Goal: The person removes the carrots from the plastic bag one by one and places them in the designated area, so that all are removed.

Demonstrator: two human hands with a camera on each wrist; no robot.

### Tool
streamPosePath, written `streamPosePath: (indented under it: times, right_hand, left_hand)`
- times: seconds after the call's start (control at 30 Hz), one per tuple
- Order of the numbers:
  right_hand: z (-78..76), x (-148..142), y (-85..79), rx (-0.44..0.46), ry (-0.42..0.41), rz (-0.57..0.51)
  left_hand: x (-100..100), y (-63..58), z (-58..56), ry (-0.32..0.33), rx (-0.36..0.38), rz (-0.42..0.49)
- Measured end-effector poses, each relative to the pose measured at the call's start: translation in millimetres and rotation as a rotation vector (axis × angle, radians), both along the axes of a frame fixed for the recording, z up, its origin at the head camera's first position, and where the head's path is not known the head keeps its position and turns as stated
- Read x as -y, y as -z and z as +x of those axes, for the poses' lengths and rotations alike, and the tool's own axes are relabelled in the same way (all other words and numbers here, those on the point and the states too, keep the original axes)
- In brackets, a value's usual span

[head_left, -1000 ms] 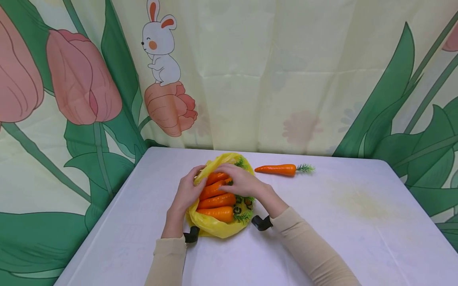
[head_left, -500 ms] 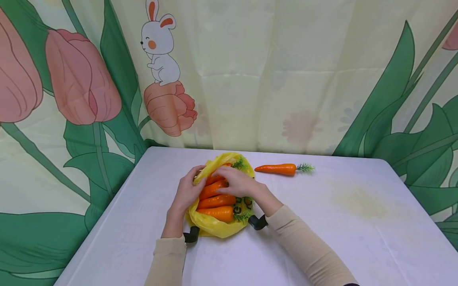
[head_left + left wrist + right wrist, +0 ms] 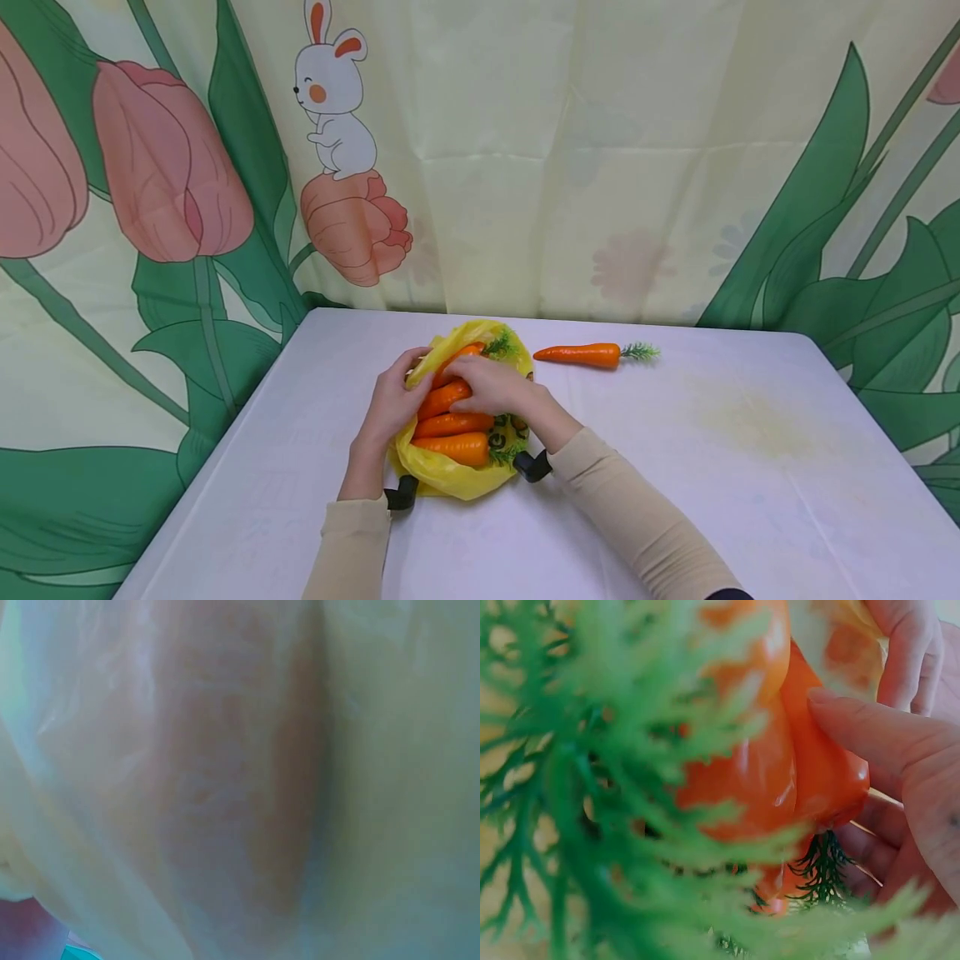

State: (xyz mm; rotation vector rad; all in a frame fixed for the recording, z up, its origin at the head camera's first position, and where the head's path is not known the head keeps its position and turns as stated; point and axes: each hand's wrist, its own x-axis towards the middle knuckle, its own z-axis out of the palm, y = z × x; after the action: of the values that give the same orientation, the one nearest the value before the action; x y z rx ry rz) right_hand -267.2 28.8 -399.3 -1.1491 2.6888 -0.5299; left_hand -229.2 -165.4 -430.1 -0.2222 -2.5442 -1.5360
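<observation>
A yellow plastic bag (image 3: 465, 483) lies on the table with its mouth wide and several orange carrots (image 3: 453, 448) with green tops inside. My left hand (image 3: 393, 400) grips the bag's left rim, thumb on the inner side. Over the upper carrots my right hand (image 3: 498, 387) reaches into the bag. The right wrist view shows the right thumb (image 3: 877, 727) pressed along one carrot (image 3: 829, 776), fingers curled behind it. Fingers of the left hand (image 3: 911, 656) appear at the top right there. The left wrist view is filled by blurred, translucent bag plastic (image 3: 405, 780).
Another carrot (image 3: 581, 356) with a green top lies on the white table (image 3: 712, 467), just right of the bag. Behind the table hangs a curtain (image 3: 510, 167) printed with tulips and a rabbit. Black wrist mounts (image 3: 534, 467) sit close to the bag.
My right hand has shifted slightly left and down across the upper carrots, and more of the topmost carrot shows. The left hand stays at the bag's rim.
</observation>
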Motion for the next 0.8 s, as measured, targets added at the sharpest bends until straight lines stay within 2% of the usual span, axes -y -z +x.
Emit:
streamPosePath:
  times: [0.37, 0.8]
  right_hand:
    - [1.6, 4.7, -2.5, 0.014, -0.01, 0.046]
    - [0.0, -2.5, -2.9, -0.004, -0.05, 0.001]
  left_hand:
    - [-0.9, 0.8, -0.2, -0.009, 0.014, 0.001]
    - [-0.6, -0.8, 0.9, -0.008, 0.0, 0.007]
